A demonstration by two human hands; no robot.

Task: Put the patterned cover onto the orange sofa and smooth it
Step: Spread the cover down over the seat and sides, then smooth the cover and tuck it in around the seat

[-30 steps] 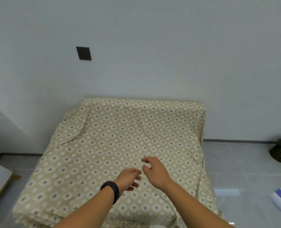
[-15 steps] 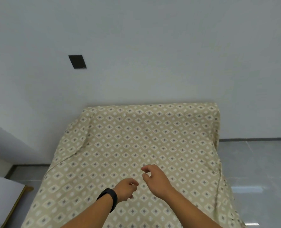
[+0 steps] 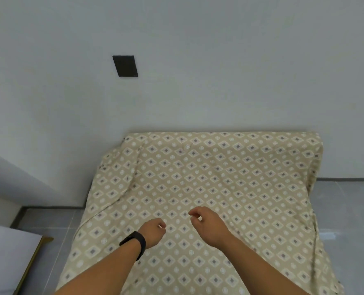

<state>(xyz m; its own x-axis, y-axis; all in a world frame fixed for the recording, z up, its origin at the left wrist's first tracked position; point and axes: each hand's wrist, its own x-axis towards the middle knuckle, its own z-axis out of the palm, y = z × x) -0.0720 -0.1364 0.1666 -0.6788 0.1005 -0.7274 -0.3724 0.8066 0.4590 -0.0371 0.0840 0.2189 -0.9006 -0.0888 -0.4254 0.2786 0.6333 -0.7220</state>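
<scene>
The patterned cover (image 3: 208, 188), beige with grey diamonds and white circles, lies draped over the whole sofa, and no orange shows. It hangs down on the right side and has folds along the left edge (image 3: 121, 179). My left hand (image 3: 153, 231), with a black wristband, hovers over the front middle of the cover, fingers loosely curled and holding nothing. My right hand (image 3: 208, 224) is just to its right, also loosely curled with nothing in it. Neither hand grips the fabric.
A white wall stands directly behind the sofa, with a dark square plate (image 3: 125, 66) on it. Grey tiled floor (image 3: 347, 209) lies on both sides. A white, wood-edged surface (image 3: 8, 258) sits at the lower left.
The view has swung left and tilted up, so the items on the floor at the right are out of frame. Both hands stay over the cover, their fingers curled in a little more.
</scene>
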